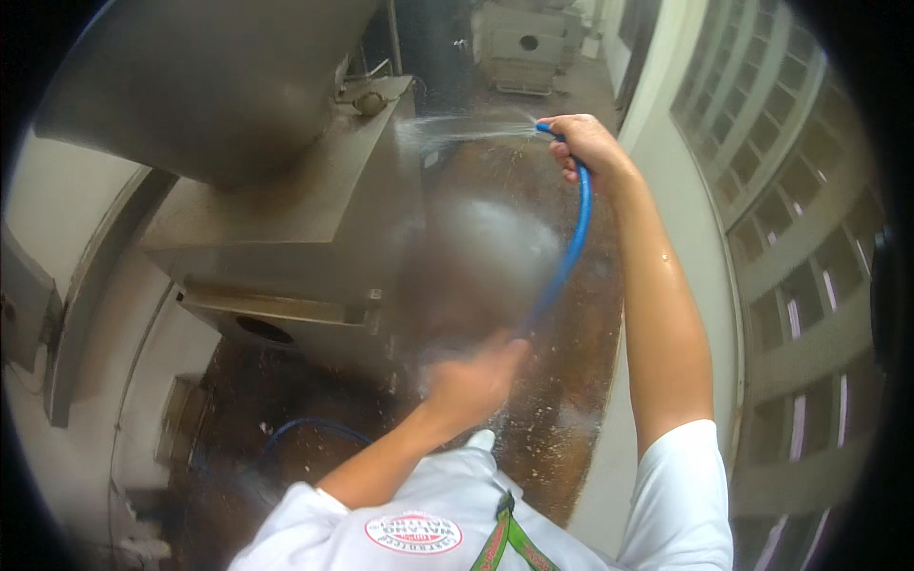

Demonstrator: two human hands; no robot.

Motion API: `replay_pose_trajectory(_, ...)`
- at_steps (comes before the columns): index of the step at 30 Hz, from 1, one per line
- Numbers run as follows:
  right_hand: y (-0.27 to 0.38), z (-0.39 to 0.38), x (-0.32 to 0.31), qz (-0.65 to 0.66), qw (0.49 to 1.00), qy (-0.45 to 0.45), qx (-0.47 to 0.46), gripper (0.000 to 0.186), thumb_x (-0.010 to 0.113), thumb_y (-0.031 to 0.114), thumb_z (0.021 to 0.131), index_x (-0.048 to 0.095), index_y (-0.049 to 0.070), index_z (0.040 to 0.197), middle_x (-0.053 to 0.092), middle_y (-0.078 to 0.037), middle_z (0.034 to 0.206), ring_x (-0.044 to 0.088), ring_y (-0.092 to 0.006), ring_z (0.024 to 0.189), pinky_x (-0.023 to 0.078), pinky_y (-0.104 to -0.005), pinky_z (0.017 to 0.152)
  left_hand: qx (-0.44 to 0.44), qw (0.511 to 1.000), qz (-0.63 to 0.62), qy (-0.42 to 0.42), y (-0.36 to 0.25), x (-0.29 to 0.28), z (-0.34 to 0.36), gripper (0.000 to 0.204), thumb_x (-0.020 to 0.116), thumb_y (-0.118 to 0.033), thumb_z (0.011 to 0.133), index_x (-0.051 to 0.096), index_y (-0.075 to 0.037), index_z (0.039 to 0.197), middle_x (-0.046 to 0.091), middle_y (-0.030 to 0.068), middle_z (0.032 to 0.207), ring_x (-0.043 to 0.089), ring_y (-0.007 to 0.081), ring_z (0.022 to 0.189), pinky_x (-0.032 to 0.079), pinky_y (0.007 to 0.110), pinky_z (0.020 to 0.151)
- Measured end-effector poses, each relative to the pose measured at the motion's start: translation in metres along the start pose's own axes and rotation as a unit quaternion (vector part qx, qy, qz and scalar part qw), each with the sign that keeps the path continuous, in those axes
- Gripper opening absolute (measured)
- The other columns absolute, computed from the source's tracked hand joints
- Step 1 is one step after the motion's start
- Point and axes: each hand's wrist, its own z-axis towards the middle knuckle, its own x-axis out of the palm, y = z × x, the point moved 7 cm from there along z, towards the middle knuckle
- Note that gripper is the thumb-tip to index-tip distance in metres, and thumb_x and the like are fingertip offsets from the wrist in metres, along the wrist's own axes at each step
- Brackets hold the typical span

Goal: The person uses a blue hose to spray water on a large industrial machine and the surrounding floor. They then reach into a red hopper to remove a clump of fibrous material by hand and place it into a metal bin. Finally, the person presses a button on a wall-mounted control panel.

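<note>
A blue hose arcs down from my right hand, whose fingers are closed around it near its open end. From that end, water fans out to the left against the side of a large metal machine. Lower down, my left hand is smeared by motion. The hose runs into its fingers, which look closed on it. A blurred whitish patch, perhaps water on the lens, hides part of the machine's side and the floor.
A big rounded metal hopper sits over the machine at the left. More blue hose lies on the wet brown floor. A wall with a slatted grille runs along the right. Another metal machine stands at the far end.
</note>
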Motion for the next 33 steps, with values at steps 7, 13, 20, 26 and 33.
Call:
replay_pose_trajectory(7, -0.041, 0.142, -0.106, 0.029, 0.991, 0.131, 0.011, 0.045, 0.046, 0.017, 0.101, 0.054, 0.000, 0.143, 0.044, 0.005, 0.062, 0.036, -0.0059, 0.044, 0.037, -0.0248, 0.037, -0.055, 0.997, -0.028, 0.047, 0.011, 0.129, 0.137, 0.024, 0.061, -0.024, 0.106, 0.061, -0.004, 0.093, 0.058, 0.0171, 0.059, 0.062, 0.0361, 0.051, 0.044, 0.045, 0.048)
replay_pose_trajectory(13, -0.084, 0.269, -0.172, 0.103, 0.986, 0.130, 0.020, 0.043, 0.044, 0.016, 0.104, 0.052, -0.002, 0.142, 0.046, 0.005, 0.062, 0.040, -0.0053, 0.045, 0.041, -0.0247, 0.038, -0.103, 0.992, 0.072, -0.024, 0.058, 0.218, 0.229, 0.025, 0.060, -0.023, 0.106, 0.060, -0.003, 0.091, 0.059, 0.0171, 0.060, 0.062, 0.0367, 0.052, 0.045, 0.045, 0.049)
replay_pose_trajectory(20, -0.166, 0.413, -0.182, 0.071, 0.965, 0.233, 0.091, 0.043, 0.046, 0.018, 0.103, 0.057, -0.001, 0.141, 0.051, 0.002, 0.059, 0.042, -0.0080, 0.041, 0.041, -0.0283, 0.036, -0.162, 0.970, 0.165, -0.075, 0.106, 0.283, 0.306, 0.027, 0.062, -0.023, 0.103, 0.059, -0.003, 0.086, 0.062, 0.0191, 0.064, 0.064, 0.0413, 0.056, 0.047, 0.049, 0.050)
replay_pose_trajectory(26, -0.194, 0.520, -0.137, 0.042, 0.962, 0.244, 0.112, 0.038, 0.047, 0.018, 0.103, 0.060, 0.001, 0.134, 0.052, -0.002, 0.061, 0.045, -0.0116, 0.042, 0.042, -0.0307, 0.038, -0.238, 0.939, 0.206, -0.140, 0.167, 0.288, 0.366, 0.033, 0.057, -0.030, 0.106, 0.060, -0.003, 0.086, 0.064, 0.0207, 0.067, 0.064, 0.0440, 0.062, 0.049, 0.050, 0.057)
replay_pose_trajectory(33, -0.262, 0.644, -0.080, 0.145, 0.931, 0.260, 0.213, 0.020, 0.049, 0.015, 0.103, 0.060, 0.000, 0.111, 0.048, -0.002, 0.058, 0.043, -0.0130, 0.041, 0.039, -0.0318, 0.036, -0.280, 0.933, 0.192, -0.120, 0.258, 0.255, 0.457, 0.031, 0.061, -0.030, 0.102, 0.071, -0.003, 0.093, 0.069, 0.0200, 0.076, 0.067, 0.0411, 0.070, 0.053, 0.048, 0.065)
